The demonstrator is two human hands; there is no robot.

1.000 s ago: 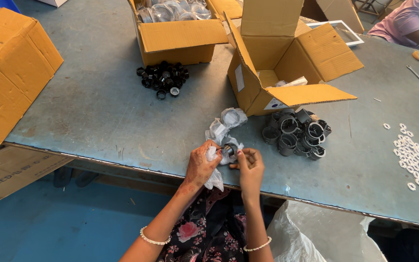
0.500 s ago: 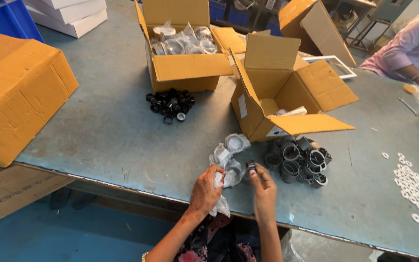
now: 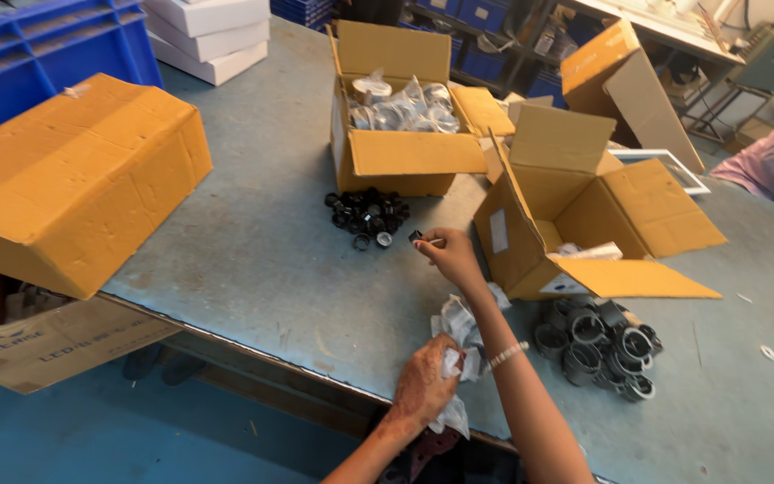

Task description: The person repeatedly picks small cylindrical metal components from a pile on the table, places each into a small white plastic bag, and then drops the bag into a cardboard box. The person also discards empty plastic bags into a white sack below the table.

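Beside the pile of black rings [image 3: 367, 215], the right hand [image 3: 448, 254] pinches one small black ring [image 3: 417, 237] above the surface [image 3: 253, 260]. The left hand [image 3: 425, 385] grips a crumpled plastic bag [image 3: 455, 345] at the near edge; two open boxes [image 3: 405, 134] stand behind.

We see open grey table [image 3: 262, 260] between the big closed carton [image 3: 73, 179] on the left and our right hand [image 3: 450, 255], so passage there is free. Ahead of that hand the pile of small black rings [image 3: 367, 215] sits just in front of the open box of bagged parts [image 3: 405, 134], blocking a straight reach. To the right, the open box with spread flaps [image 3: 584, 224] walls that side off, with the heap of grey rings [image 3: 597, 345] just below it. Our left hand [image 3: 423, 385] works at the near table edge, with crumpled plastic bags [image 3: 459, 327] crowding it.
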